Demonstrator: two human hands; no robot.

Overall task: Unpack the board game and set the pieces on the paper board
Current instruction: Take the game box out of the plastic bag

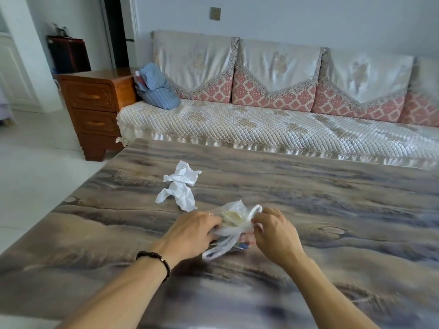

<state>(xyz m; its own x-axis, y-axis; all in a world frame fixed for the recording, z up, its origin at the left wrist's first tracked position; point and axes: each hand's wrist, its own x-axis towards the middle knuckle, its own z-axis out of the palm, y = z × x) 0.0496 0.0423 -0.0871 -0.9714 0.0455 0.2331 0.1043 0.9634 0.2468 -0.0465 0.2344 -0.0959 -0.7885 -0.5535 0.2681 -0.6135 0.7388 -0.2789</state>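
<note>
Two hands work a thin plastic bag [234, 222] near the marble table's [332, 198] front edge: left hand [192, 231] and right hand [273, 230] pinch its film. Limp, slippery, probably light; best taken by the handles.

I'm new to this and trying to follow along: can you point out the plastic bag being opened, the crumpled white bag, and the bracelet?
plastic bag [234, 218]: head view, its bulging middle.
crumpled bag [181, 186]: head view, its centre.
bracelet [158, 257]: head view, beads atop the left wrist.

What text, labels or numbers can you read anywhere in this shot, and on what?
None can be read.
Printed item under the plastic bag, which both hands grip: colours show, any lettering too blurred.
Wall switch plate: no marking legible.
Crumpled white bag: no print shows.
</note>
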